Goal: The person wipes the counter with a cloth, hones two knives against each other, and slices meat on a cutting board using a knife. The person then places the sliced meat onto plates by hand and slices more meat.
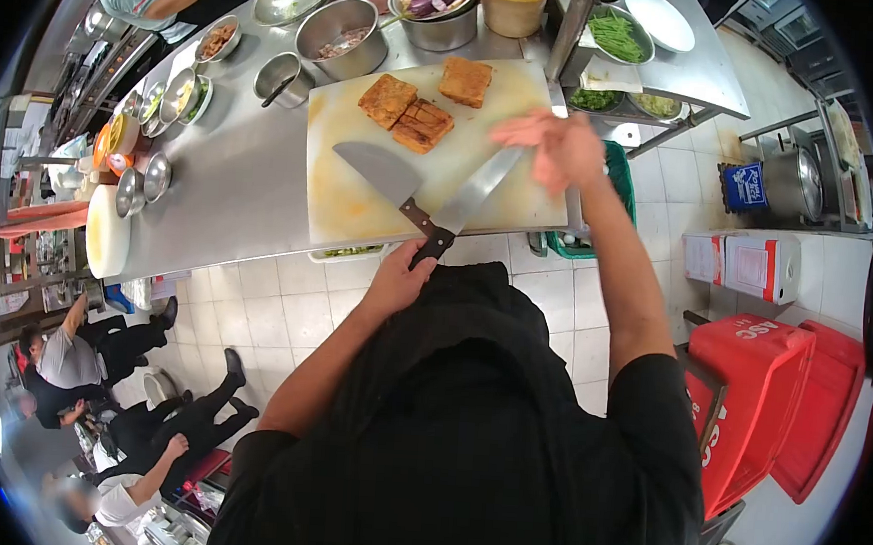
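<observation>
My left hand (397, 277) grips the black handle of a long kitchen knife (484, 184) at the board's near edge. Its blade points up and right over the white cutting board (335, 211). Beside the tip is my right hand (556, 148), smeared by motion; whether it touches the blade is unclear. A broad-bladed knife (378, 171) with a brown handle lies on the board, left of the held one. Farther back sit three browned, square, fried-looking slabs: one slab (387, 101) touches the slab with dark lines (422, 126), and another slab (465, 81) lies apart.
Behind the board stand a steel pot (342, 45) and a yellow tub (514, 7). A ladle-like pot (283, 78) and several bowls cover the steel counter (233, 175). Red bins (749, 392) stand at right, a green crate (617, 189) below the board. Other people work at left.
</observation>
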Demonstrator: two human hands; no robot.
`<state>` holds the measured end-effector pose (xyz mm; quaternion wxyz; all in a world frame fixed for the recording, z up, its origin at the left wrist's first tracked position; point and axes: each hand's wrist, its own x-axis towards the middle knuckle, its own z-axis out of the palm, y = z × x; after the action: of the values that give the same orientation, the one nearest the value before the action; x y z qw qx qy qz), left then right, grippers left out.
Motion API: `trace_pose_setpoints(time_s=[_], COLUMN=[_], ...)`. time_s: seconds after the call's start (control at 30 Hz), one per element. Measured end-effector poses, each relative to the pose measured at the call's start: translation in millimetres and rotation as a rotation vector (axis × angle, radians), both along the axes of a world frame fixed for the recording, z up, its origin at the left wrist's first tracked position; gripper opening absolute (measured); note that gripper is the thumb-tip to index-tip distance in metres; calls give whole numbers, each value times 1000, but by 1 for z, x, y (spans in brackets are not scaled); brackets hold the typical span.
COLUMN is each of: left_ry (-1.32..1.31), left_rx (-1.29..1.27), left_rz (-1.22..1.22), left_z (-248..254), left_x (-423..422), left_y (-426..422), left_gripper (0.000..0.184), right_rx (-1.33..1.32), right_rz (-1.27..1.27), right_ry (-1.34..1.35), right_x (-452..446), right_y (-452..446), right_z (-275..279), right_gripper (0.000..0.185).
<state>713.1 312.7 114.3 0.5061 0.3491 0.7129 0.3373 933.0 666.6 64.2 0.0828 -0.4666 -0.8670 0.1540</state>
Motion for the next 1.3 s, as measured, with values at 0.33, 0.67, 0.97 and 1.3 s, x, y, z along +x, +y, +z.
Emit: trace_pose_setpoints(time_s=[0.33, 0.67, 0.97, 1.3], left_ry=[-60, 168, 133, 153], left_rx=[43, 38, -11, 113], left_rz=[260, 503, 971, 1084], left_z=[29, 16, -27, -19], left_x=[-29, -106, -161, -212], left_y=[-71, -134, -214, -251], left_gripper=[41, 39, 32, 31], right_rx=[232, 149, -818, -359], right_rz=[12, -315, -52, 272], right_ry=[586, -104, 959, 664], right_x=[-7, 93, -56, -267], right_y=[-111, -76, -154, -239], right_z=[32, -5, 87, 83], right_gripper=[34, 31, 27, 57])
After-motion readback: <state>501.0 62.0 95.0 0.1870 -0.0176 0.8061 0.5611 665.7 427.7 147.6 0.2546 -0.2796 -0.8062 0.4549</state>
